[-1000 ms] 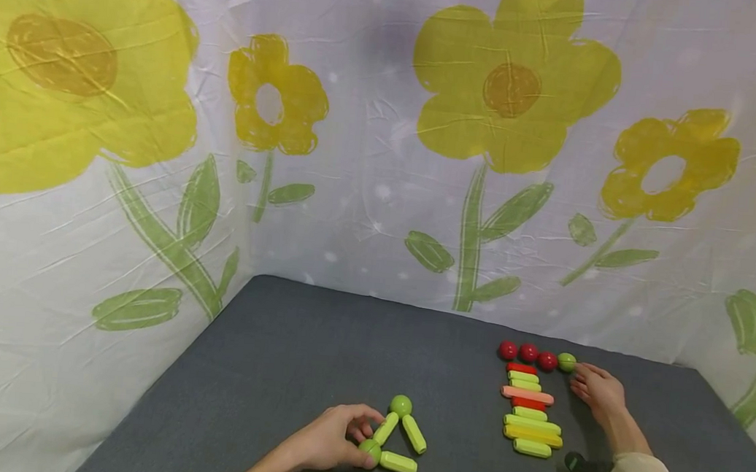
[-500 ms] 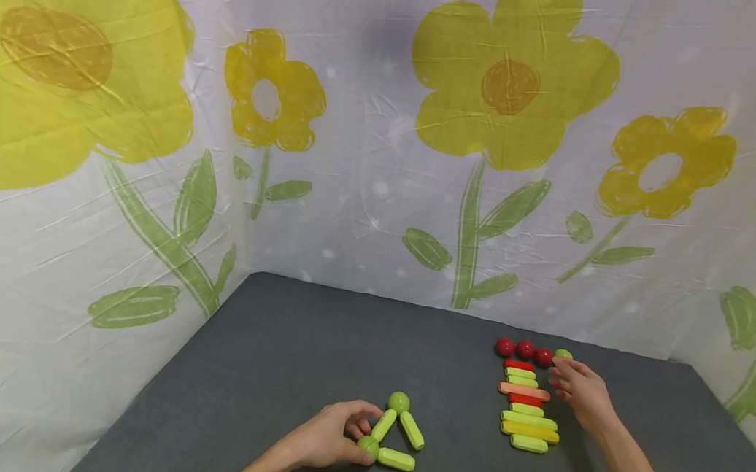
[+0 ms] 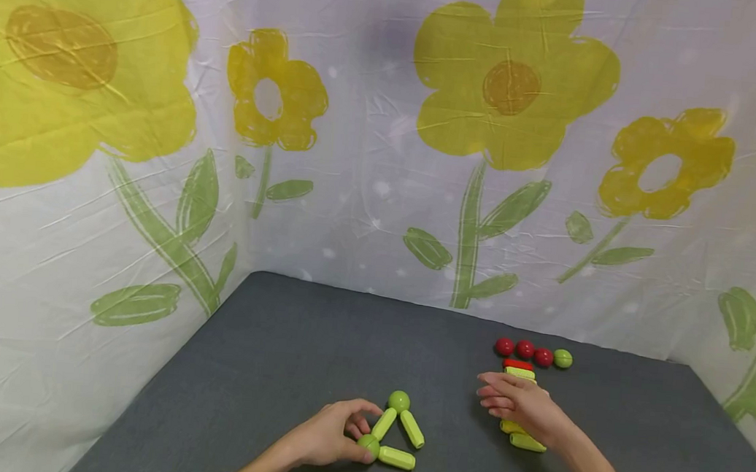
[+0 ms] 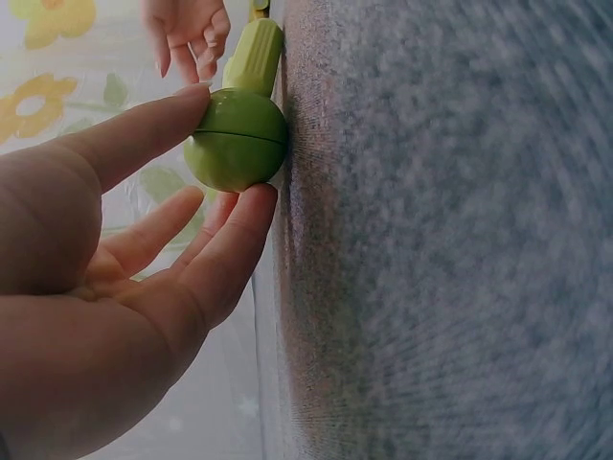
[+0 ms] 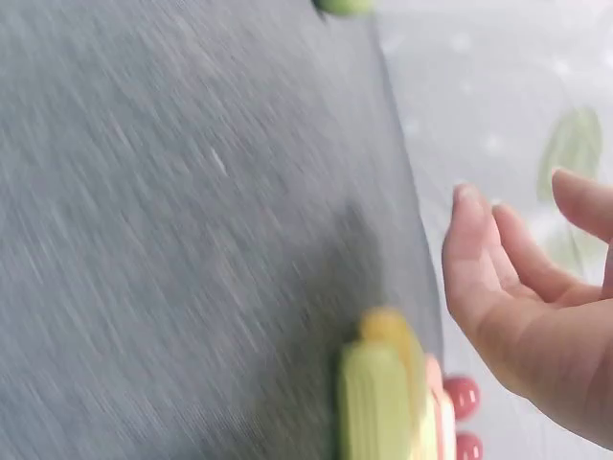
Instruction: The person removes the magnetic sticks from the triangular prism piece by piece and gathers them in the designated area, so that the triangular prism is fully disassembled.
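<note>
My left hand [image 3: 331, 437] pinches a green ball [image 3: 369, 447] at the lower left corner of a triangle-like shape. In the left wrist view, thumb and fingers sit on opposite sides of this ball [image 4: 238, 144]. A light green rod [image 3: 384, 424] runs from it up to a second green ball [image 3: 399, 401], and another rod [image 3: 397, 458] extends right. From the upper ball a third rod [image 3: 412, 429] slants down, its lower end apart from the other rod. My right hand [image 3: 527, 407] hovers over the column of coloured rods [image 3: 528, 442], fingers loosely bent, holding nothing and hiding most of them.
Behind the rod column, three red balls [image 3: 524, 349] and one green ball [image 3: 562, 358] line up near the far edge of the dark grey table [image 3: 318, 334]. A flower-printed cloth [image 3: 368, 191] hangs around the table's back and sides.
My right hand has moved left and nearer, from beside the lone green ball at the row's end to above the rods. The left hand has kept its grip on its ball.
</note>
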Available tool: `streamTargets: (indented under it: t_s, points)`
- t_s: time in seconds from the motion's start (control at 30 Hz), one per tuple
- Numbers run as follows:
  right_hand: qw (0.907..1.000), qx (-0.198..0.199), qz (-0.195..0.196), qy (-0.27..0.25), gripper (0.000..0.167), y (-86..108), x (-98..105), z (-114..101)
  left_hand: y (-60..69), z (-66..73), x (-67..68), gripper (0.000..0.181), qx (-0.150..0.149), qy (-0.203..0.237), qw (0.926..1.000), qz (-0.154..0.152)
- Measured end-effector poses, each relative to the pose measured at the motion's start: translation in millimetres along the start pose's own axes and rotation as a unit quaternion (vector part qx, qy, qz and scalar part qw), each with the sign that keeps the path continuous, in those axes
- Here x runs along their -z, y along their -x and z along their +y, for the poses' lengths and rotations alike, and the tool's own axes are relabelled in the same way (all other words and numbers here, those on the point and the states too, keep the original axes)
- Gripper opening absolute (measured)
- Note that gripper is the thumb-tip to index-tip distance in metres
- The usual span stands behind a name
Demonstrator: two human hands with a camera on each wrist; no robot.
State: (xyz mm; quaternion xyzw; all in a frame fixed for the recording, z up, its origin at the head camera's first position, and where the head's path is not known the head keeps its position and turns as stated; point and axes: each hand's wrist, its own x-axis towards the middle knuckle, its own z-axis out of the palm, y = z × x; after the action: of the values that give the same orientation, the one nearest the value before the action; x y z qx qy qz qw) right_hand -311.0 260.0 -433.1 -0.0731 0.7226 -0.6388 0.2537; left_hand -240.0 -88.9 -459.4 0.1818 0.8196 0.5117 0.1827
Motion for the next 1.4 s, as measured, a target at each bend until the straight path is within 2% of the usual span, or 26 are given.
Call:
streamTargets:
  t_s: [0.23,0.47,0.9,1.17,1.4]
  points:
    - [0.9975,-0.012,-0.070,-0.003,0.050,-11.7,-35,8,0.4,0.3,-0.9,0.052,-0.003,-0.003,1.0000,-0.003]
    - [0.9952,-0.035,-0.091,-0.001,0.040,-19.1,-62,13,-0.6,-0.1,-1.9,0.052,0.005,0.000,1.0000,-0.006]
    - [0.9927,-0.070,-0.090,0.039,0.038,-32.1,-88,13,-0.4,-1.9,-2.9,0.051,0.000,0.007,0.9999,-0.009]
    - [0.9893,-0.043,-0.090,0.107,0.035,-33.5,-93,8,0.5,-0.8,-1.8,0.051,0.001,0.012,0.9999,-0.011]
    - [0.9826,-0.025,-0.066,0.171,0.033,-35.0,-99,7,-0.5,-0.7,-1.5,0.052,0.004,0.011,0.9999,-0.012]
